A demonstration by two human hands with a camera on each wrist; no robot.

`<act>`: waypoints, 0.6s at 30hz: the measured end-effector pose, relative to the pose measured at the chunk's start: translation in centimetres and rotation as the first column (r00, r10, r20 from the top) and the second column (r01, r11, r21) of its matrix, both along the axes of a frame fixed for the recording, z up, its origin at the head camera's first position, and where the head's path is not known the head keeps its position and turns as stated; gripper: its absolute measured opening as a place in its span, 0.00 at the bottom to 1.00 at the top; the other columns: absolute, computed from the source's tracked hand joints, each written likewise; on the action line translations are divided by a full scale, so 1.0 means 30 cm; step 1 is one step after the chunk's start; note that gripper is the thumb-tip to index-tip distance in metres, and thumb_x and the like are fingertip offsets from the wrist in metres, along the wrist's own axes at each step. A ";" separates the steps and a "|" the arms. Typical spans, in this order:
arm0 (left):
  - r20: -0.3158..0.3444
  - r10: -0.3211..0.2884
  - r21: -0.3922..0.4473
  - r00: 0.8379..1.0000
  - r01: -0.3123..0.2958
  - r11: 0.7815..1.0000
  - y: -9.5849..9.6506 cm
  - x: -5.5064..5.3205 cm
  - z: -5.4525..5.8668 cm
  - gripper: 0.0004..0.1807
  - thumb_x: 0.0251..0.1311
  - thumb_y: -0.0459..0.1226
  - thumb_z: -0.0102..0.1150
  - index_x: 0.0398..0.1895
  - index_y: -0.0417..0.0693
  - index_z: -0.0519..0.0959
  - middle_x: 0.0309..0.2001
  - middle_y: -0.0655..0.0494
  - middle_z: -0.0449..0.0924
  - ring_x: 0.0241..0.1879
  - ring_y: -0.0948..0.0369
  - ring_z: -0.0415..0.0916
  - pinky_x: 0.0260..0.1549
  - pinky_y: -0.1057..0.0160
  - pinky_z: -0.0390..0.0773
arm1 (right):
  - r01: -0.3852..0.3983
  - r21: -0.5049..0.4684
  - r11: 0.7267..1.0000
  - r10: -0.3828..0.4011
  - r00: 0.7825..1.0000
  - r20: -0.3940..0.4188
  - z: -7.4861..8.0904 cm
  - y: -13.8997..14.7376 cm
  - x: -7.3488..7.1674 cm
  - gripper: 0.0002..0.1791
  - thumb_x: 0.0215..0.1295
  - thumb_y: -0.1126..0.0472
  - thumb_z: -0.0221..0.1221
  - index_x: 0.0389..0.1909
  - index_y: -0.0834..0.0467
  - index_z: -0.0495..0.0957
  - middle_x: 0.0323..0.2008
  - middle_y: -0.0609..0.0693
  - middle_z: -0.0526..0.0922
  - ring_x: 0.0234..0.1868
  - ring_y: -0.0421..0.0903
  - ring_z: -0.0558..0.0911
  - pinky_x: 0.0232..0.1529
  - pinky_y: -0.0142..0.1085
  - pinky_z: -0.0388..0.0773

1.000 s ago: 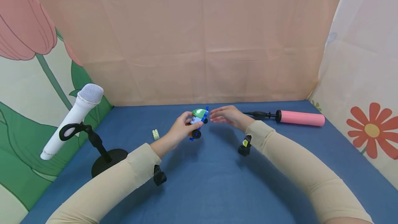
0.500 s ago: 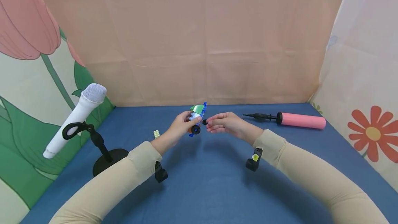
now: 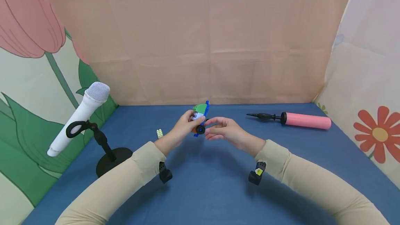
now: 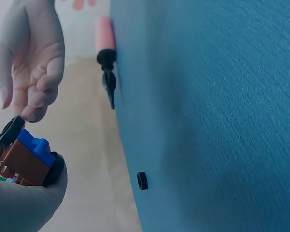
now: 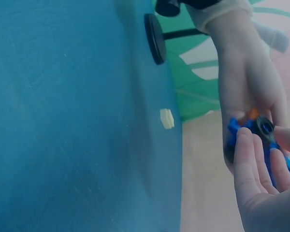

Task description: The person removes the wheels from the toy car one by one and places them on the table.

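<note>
My left hand (image 3: 182,126) grips a small toy car (image 3: 200,110) made of building blocks, green, white, blue and brown with black wheels. Raised over the blue table, the car is tilted, one black wheel (image 4: 10,131) facing my right hand. That right hand (image 3: 226,131) has loosely bent fingers, their tips right at this wheel, and nothing shows in its palm in the left wrist view. In the right wrist view its fingers (image 5: 249,164) overlap the car and hide part of it. A separate black wheel (image 4: 142,181) lies on the table.
At the left, a white microphone (image 3: 84,114) leans in a black stand (image 3: 114,160). A pale yellow block (image 3: 159,133) lies behind my left wrist. The pink hand pump (image 3: 307,120) with its black nozzle rests at the back right. Fabric walls enclose the blue table (image 3: 200,190).
My right hand has come down and closer to the car's wheel, its fingers now more bent than a second ago. My left hand keeps hold of the car, turned slightly.
</note>
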State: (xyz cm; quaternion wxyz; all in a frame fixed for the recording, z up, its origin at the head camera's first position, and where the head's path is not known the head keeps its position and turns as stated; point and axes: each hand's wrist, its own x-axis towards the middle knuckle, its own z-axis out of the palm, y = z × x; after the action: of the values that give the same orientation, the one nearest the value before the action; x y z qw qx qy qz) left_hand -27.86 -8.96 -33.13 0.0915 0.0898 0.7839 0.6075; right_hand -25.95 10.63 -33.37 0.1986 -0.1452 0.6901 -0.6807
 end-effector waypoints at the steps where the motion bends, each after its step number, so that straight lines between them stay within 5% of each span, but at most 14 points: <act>1: -0.001 0.000 0.007 1.000 0.000 1.000 0.002 -0.001 -0.001 0.32 0.68 0.48 0.55 0.68 0.42 0.60 0.53 0.44 0.71 0.49 0.54 0.73 0.54 0.54 0.74 | 0.007 0.002 1.000 -0.007 1.000 -0.016 -0.002 -0.004 0.005 0.19 0.65 0.64 0.62 0.56 0.63 0.74 0.41 0.57 0.87 0.43 0.53 0.86 0.54 0.48 0.78; 18: 0.019 -0.028 0.128 0.999 0.026 0.991 0.011 -0.007 -0.038 0.27 0.70 0.45 0.53 0.63 0.38 0.61 0.45 0.47 0.70 0.36 0.62 0.75 0.38 0.67 0.77 | 0.069 -0.017 0.997 -0.070 0.987 -0.141 -0.053 -0.054 0.047 0.21 0.64 0.63 0.62 0.57 0.59 0.71 0.39 0.60 0.86 0.40 0.59 0.86 0.48 0.51 0.81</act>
State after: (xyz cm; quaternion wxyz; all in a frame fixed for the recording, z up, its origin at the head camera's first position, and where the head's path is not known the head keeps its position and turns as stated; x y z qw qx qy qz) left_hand -28.07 -8.64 -34.25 0.1017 0.0999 0.7410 0.6562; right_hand -24.55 9.01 -34.95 0.1242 -0.1703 0.7028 -0.6794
